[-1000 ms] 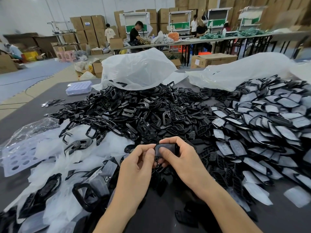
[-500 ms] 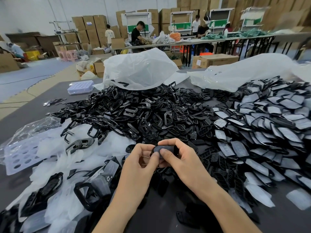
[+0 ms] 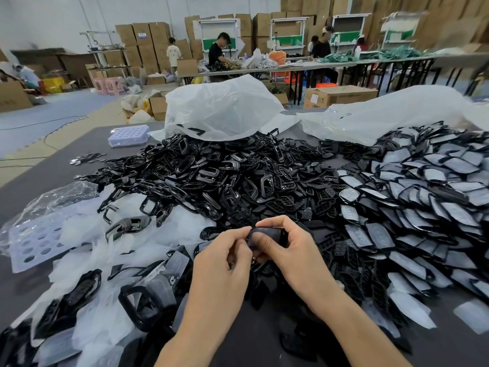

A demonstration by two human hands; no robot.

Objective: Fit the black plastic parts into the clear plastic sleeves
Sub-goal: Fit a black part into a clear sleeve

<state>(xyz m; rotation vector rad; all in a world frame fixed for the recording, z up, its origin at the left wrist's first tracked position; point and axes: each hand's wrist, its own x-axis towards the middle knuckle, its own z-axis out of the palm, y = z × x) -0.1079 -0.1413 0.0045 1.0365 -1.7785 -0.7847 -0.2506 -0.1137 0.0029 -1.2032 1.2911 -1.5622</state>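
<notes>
In the near middle of the table [image 3: 45, 178], head view: both hands meet just in front of the heap of bare black parts [image 3: 211, 178].
Black part [image 3: 268, 232]: held between the two hands.
Left hand [image 3: 225, 252]: thumb and forefinger pinch its left end.
Right hand [image 3: 291, 247]: fingers curl over the top, thumb underneath, gripping it.
Sleeved parts [image 3: 423, 197]: piled to the right.
Against half a second ago: same grip, same spot.
</notes>
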